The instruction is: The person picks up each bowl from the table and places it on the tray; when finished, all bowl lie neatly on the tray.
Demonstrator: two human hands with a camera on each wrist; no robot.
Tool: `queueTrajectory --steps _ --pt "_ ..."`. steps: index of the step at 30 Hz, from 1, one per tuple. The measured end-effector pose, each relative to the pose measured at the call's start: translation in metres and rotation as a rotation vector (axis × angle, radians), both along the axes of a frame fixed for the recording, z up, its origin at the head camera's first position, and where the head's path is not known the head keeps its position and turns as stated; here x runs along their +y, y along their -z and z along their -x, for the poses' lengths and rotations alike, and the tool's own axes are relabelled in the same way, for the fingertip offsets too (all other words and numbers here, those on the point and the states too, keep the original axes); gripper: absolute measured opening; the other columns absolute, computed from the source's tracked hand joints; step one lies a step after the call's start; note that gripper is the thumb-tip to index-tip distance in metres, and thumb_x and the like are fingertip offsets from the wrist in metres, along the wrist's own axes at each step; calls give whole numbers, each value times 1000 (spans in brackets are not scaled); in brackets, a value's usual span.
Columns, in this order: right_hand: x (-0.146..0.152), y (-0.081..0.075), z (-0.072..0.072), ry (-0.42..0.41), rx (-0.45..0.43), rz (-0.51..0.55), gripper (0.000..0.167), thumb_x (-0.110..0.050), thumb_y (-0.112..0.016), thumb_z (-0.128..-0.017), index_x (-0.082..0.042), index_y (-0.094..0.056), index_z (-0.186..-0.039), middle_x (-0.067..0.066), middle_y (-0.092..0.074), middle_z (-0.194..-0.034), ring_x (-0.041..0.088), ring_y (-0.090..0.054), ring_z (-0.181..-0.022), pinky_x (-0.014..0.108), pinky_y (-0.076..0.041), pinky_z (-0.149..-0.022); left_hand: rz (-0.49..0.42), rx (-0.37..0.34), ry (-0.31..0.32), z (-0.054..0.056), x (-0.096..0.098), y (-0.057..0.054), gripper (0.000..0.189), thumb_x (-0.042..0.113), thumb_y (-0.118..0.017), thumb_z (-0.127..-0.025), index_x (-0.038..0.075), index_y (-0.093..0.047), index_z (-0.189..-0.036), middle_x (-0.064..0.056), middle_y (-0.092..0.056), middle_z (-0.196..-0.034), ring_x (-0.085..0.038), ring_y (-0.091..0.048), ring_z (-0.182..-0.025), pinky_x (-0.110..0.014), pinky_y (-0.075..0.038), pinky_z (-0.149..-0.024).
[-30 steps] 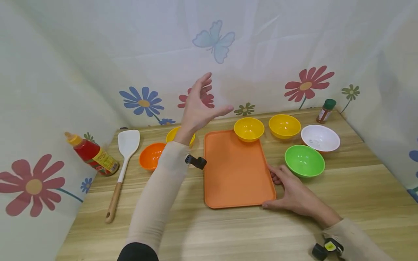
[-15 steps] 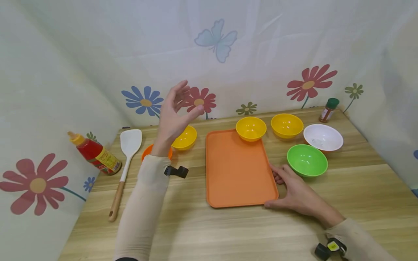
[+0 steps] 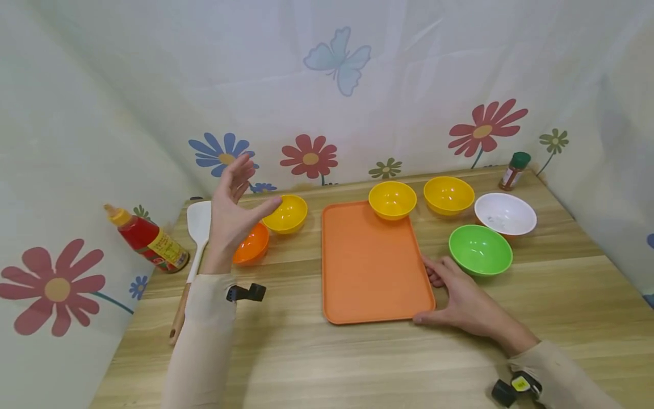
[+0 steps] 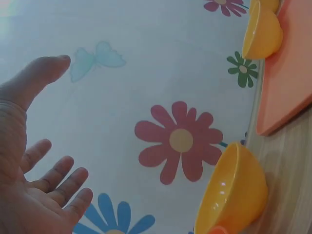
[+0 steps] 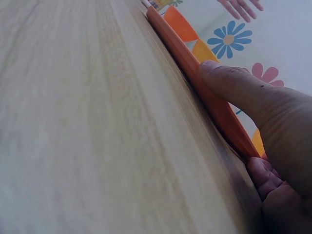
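The left hand (image 3: 230, 217) is in the air, thumb spread from the fingers, with nothing in it. In the head view it overlaps the white-headed spatula (image 3: 198, 227) and the orange bowl (image 3: 251, 244); a yellow bowl (image 3: 286, 215) lies just right of its thumb. In the left wrist view the palm (image 4: 29, 195) faces the camera beside that bowl. At the near right corner of an orange tray (image 3: 375, 267), the right hand (image 3: 460, 301) holds the edge, thumb on the front side and curled fingers against the right side. The tray lies flat on the table.
A yellow bowl (image 3: 392, 201) overlaps the tray's far right corner. Right of it are another yellow bowl (image 3: 448, 196), a white bowl (image 3: 506, 214), a green bowl (image 3: 480, 250) and a green-capped spice jar (image 3: 514, 170). A red sauce bottle (image 3: 153, 241) stands left. A patterned curtain backs the table.
The left hand has moved left and down, away from above the tray's far side, past the left yellow bowl towards the spatula. The right hand stays at the tray's corner.
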State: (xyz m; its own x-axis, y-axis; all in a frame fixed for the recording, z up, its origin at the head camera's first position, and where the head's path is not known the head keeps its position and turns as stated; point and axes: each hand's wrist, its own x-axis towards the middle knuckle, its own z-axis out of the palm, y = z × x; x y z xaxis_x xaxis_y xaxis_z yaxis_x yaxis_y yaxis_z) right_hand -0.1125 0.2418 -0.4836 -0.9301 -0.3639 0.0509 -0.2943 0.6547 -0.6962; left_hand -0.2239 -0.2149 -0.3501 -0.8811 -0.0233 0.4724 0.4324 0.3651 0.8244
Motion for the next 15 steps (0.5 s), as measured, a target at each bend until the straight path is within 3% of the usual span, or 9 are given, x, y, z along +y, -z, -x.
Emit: queueTrajectory --steps 8,15 --pt "-1 -1 0 0 -2 -7 132 -71 -98 -72 -4 -42 -170 3 -55 -128 21 -62 -124 48 -58 -109 -4 -116 -86 -14 -42 32 95 23 -98 -88 33 -47 -168 3 -52 -168 -20 -48 -156 -46 -34 -135" --pt "0 0 0 2 0 -6 131 -71 -98 -72 -4 -42 -170 3 -55 -129 20 -61 -124 46 -58 -109 -15 -176 -108 -24 -66 62 102 16 -97 -88 29 -41 -172 0 -43 -176 -21 -35 -165 -46 -22 -139"
